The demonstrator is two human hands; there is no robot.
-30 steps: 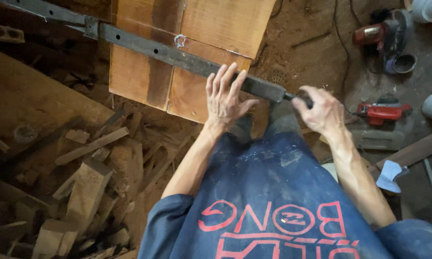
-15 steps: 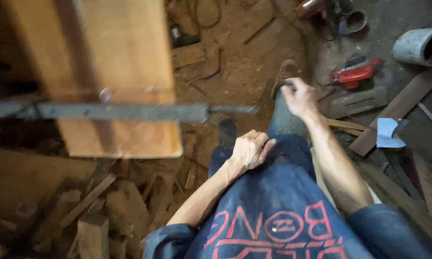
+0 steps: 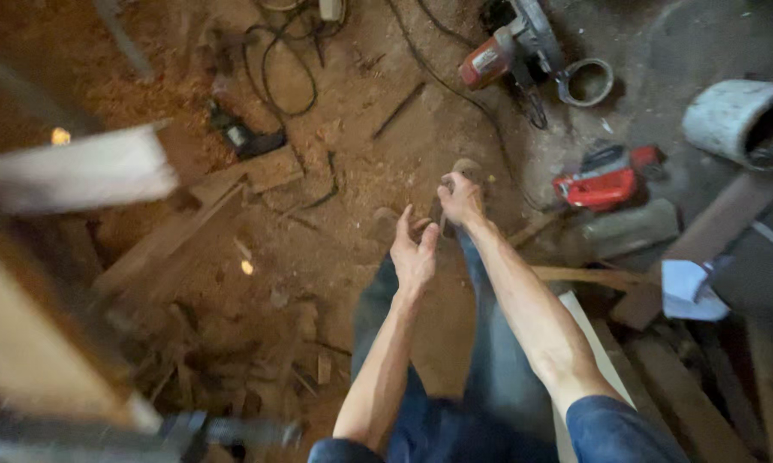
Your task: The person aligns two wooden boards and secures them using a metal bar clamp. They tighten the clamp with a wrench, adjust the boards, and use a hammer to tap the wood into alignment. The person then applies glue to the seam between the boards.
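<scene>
my right hand (image 3: 460, 199) clenched round a thin dark rod-like tool (image 3: 443, 225), held low over the sawdust floor (image 3: 335, 171) | my left hand (image 3: 414, 253) loose-fingered, empty, just beside it

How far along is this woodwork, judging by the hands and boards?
Done: pale board sits off left, blurred, no hand on it. In hand: right hand seems closed on a thin dark item; left hand open, empty. Left: red power tool lies untouched on the floor.
</scene>
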